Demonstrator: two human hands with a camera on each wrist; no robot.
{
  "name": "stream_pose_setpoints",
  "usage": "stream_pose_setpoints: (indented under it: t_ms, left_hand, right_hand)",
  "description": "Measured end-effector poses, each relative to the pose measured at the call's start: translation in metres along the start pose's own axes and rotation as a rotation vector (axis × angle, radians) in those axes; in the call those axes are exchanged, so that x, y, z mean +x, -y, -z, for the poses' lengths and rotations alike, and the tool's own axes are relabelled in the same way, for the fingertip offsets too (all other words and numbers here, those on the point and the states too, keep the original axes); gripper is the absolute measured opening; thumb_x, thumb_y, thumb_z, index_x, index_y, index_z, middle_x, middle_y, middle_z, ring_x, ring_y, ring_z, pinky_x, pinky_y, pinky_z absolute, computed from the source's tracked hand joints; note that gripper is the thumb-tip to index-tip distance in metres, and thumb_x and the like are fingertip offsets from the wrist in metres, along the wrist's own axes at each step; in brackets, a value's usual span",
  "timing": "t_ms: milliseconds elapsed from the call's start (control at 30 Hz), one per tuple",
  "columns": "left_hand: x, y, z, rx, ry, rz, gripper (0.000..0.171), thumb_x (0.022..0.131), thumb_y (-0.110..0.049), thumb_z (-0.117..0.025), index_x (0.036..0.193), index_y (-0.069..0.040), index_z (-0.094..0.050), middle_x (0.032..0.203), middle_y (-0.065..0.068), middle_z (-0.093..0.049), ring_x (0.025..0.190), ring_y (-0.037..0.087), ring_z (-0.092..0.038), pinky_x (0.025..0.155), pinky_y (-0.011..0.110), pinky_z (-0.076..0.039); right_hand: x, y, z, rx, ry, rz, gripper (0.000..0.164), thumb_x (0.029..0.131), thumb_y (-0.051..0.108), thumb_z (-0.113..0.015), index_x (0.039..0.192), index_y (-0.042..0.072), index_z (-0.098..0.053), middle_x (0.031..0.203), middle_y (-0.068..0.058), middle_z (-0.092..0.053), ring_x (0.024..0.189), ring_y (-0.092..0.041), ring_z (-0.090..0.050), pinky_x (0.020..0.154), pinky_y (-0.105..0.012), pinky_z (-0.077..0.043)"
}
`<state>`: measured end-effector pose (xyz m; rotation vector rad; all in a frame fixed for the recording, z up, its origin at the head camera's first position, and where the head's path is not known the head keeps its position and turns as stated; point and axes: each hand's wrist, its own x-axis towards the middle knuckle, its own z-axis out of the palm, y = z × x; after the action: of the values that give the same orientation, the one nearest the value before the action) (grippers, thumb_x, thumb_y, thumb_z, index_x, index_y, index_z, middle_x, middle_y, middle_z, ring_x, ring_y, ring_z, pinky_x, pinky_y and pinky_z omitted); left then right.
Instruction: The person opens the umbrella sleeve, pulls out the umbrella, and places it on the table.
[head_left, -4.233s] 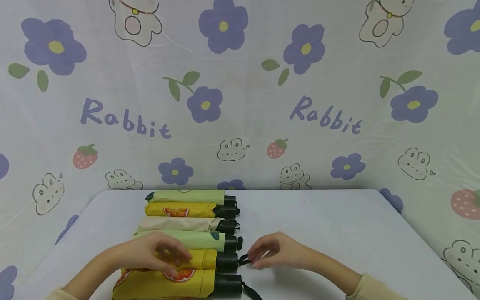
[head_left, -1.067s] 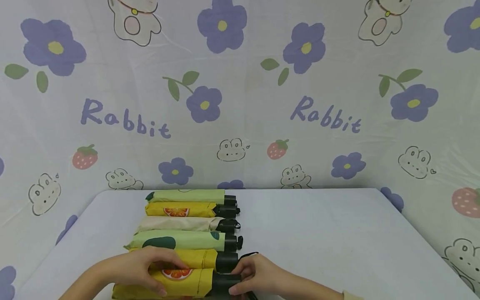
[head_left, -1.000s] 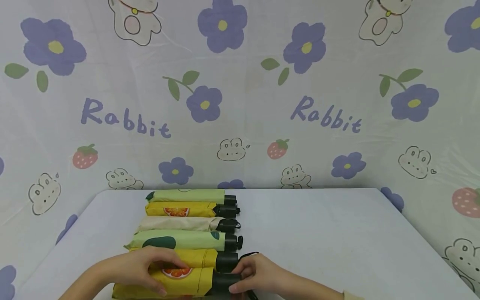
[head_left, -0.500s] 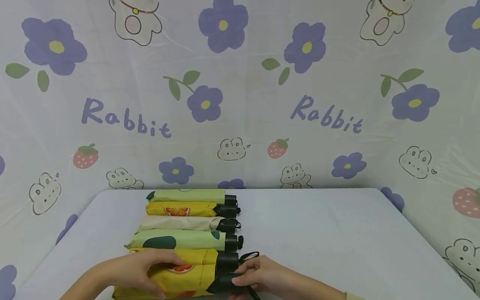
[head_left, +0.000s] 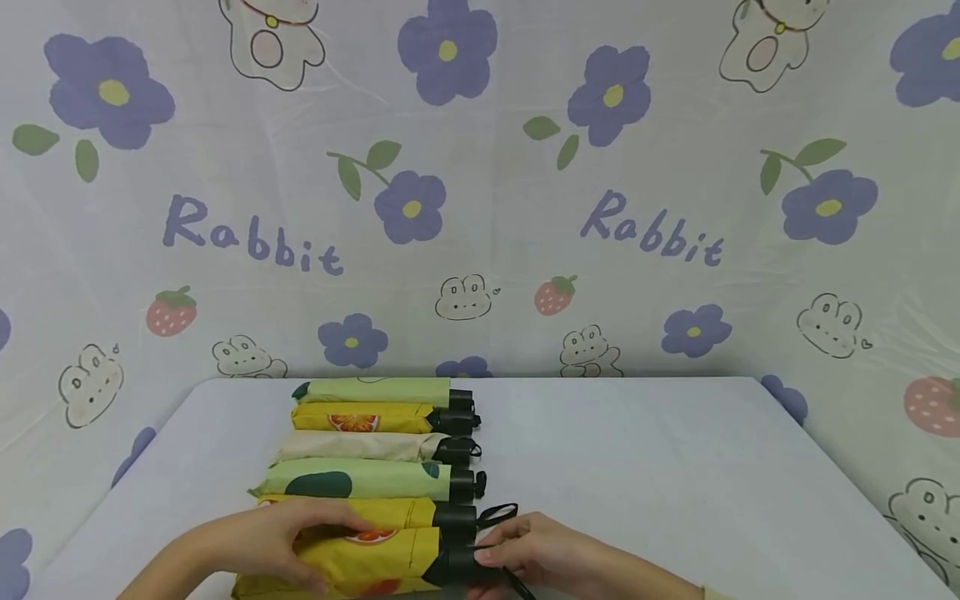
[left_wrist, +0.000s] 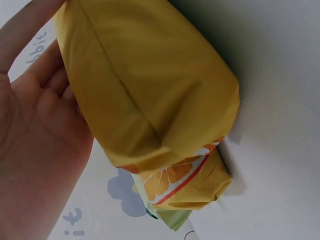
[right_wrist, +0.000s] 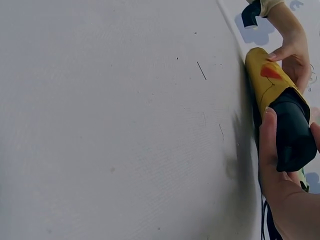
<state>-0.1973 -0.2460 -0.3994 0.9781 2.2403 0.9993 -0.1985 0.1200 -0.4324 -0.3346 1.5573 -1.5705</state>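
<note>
Several folded umbrellas lie in a row on the white table, black handles toward the right. The nearest is a yellow umbrella [head_left: 367, 558] with an orange-slice print. My left hand [head_left: 262, 540] grips its sleeve, thumb on the near side and fingers over the far side; the left wrist view shows the palm beside the yellow cloth [left_wrist: 145, 85]. At the other end, my right hand [head_left: 543, 550] holds the black handle [head_left: 459, 565], with a dark strap hanging below. In the right wrist view, fingers and thumb flank that handle [right_wrist: 292, 127].
Directly behind lies a second yellow umbrella [head_left: 401, 510] with its strap loop [head_left: 498, 514] sticking out. Farther back are a green umbrella [head_left: 390, 482], a beige one [head_left: 352, 447], another yellow one [head_left: 408, 417] and another green one [head_left: 397, 390]. A rabbit-print cloth [head_left: 495, 250] hangs behind the table.
My right hand has gone from the second umbrella's strap to the nearest umbrella's handle. My left hand has come down onto its sleeve. Lately that umbrella has turned and slid slightly right.
</note>
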Motion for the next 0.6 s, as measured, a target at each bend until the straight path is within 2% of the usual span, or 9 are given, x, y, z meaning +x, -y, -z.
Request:
stream_pose_setpoints:
  t_ms: [167, 367, 467, 600]
  left_hand:
    - [-0.0012, -0.0005, -0.0016, 0.002, -0.007, 0.024, 0.055, 0.085, -0.030, -0.075, 0.136, -0.028, -0.055, 0.138, -0.002, -0.057, 0.113, 0.000, -0.050, 0.098, 0.015, -0.043]
    - [0.0014, -0.0002, -0.0045, 0.048, -0.011, 0.110, 0.055, 0.083, -0.032, -0.077, 0.134, -0.033, -0.057, 0.134, -0.006, -0.059, 0.108, -0.002, -0.050, 0.093, 0.018, -0.045]
    - [0.0035, 0.0011, -0.0059, 0.073, -0.003, 0.103, 0.053, 0.084, -0.031, -0.076, 0.134, -0.031, -0.058, 0.134, -0.006, -0.060, 0.109, -0.002, -0.051, 0.093, 0.020, -0.046]
    - [0.0036, 0.0023, -0.0063, 0.088, -0.008, 0.054, 0.052, 0.084, -0.032, -0.076, 0.133, -0.026, -0.059, 0.132, -0.006, -0.062, 0.106, -0.004, -0.052, 0.090, 0.019, -0.047]
  right_hand:
    - [0.0013, -0.0044, 0.0003, 0.027, 0.006, -0.012, 0.032, 0.095, 0.024, -0.062, 0.117, 0.000, -0.064, 0.094, -0.002, -0.076, 0.085, -0.007, -0.071, 0.080, -0.020, -0.057]
    - [0.0020, -0.0065, -0.0001, 0.055, 0.023, 0.002, 0.036, 0.096, 0.022, -0.061, 0.122, -0.002, -0.062, 0.098, -0.003, -0.075, 0.087, -0.008, -0.071, 0.078, -0.017, -0.056]
    - [0.0020, -0.0058, -0.0007, 0.059, 0.035, 0.003, 0.038, 0.095, 0.021, -0.060, 0.124, -0.004, -0.059, 0.101, -0.004, -0.074, 0.090, -0.009, -0.070, 0.079, -0.018, -0.056]
    - [0.0021, -0.0028, -0.0013, 0.033, 0.051, 0.016, 0.038, 0.095, 0.021, -0.060, 0.123, -0.004, -0.058, 0.101, -0.004, -0.072, 0.090, -0.009, -0.069, 0.081, -0.019, -0.056]
